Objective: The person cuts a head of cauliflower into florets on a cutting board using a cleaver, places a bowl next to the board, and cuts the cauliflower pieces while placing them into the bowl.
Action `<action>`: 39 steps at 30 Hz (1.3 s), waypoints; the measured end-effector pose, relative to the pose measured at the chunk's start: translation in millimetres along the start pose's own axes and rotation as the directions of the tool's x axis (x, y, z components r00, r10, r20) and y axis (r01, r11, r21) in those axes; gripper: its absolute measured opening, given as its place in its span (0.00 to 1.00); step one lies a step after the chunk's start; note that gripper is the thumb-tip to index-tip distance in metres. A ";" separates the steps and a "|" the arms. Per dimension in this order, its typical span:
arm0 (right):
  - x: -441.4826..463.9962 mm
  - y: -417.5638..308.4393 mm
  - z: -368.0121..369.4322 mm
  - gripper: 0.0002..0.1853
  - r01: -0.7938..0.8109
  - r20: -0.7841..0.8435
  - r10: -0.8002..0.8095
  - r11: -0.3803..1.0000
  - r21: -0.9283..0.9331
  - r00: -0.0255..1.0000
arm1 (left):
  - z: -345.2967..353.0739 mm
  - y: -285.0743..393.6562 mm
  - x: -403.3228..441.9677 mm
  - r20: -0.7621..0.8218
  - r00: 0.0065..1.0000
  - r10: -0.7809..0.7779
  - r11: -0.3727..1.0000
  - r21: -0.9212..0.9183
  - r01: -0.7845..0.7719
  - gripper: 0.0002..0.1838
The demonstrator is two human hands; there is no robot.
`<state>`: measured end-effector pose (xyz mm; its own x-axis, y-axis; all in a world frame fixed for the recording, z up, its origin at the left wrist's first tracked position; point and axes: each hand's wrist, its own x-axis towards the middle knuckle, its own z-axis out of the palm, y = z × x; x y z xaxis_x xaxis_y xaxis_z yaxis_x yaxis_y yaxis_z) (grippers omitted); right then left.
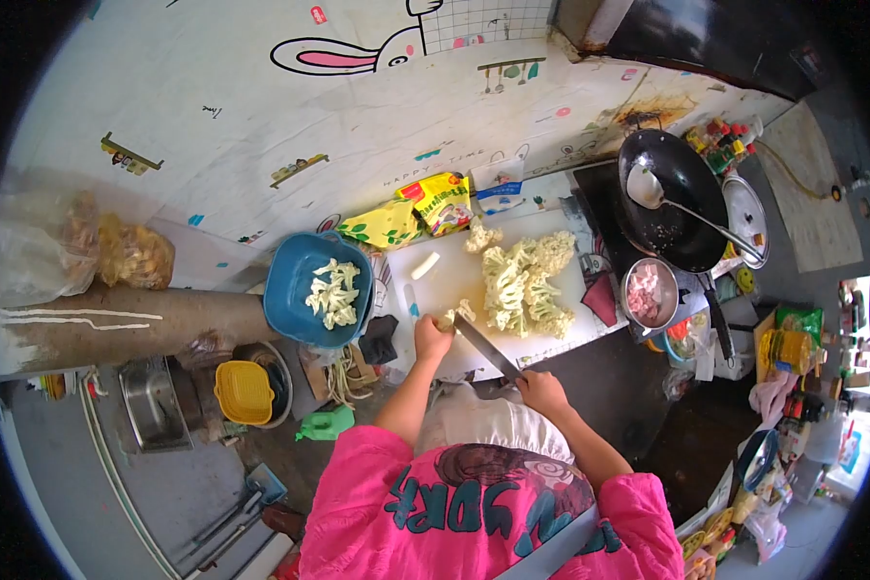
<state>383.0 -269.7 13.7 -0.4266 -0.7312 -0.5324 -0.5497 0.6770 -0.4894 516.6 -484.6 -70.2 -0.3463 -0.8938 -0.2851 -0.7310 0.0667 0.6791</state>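
My right hand is closed round the handle of a knife, whose blade points up and left over the near edge of a white cutting board. At the blade's tip, my left hand is closed on a small cauliflower piece. Large cauliflower chunks lie to the right on the board, and a white stem piece rests at its upper left. Left of the board, a blue basin holds cut cauliflower florets.
A black wok with a ladle stands on the stove at the right. Near it is a metal bowl of pink meat. Yellow packets lean by the wall. A yellow basket is at lower left.
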 end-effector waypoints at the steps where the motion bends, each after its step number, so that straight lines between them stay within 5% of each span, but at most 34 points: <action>1: 0.8 -0.9 -0.4 0.14 -0.015 0.014 0.015 1.000 -0.017 1.000 | -1.4 2.2 0.1 0.003 1.000 -0.005 1.000 0.000 0.005 0.17; 12: 19.1 -21.2 -4.8 0.16 -0.120 0.163 0.129 0.991 -0.062 0.978 | -4.4 0.5 7.2 0.065 0.997 -0.035 0.999 0.012 0.035 0.15; 19: 23.3 -9.7 6.0 0.16 -0.079 0.099 0.077 0.997 0.020 0.992 | 2.2 -55.7 -6.2 -0.052 0.975 0.216 0.965 -0.138 -0.221 0.20; 39: 5.2 -16.9 -11.6 0.14 0.060 0.028 -0.061 0.998 0.025 0.998 | 10.1 -52.8 -2.1 -0.035 0.980 0.196 0.980 -0.039 -0.197 0.16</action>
<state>381.7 -286.0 27.2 -0.3719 -0.7682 -0.5211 -0.5560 0.6339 -0.5376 550.0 -481.7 -112.2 -0.4620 -0.8783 -0.1230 -0.6248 0.2239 0.7480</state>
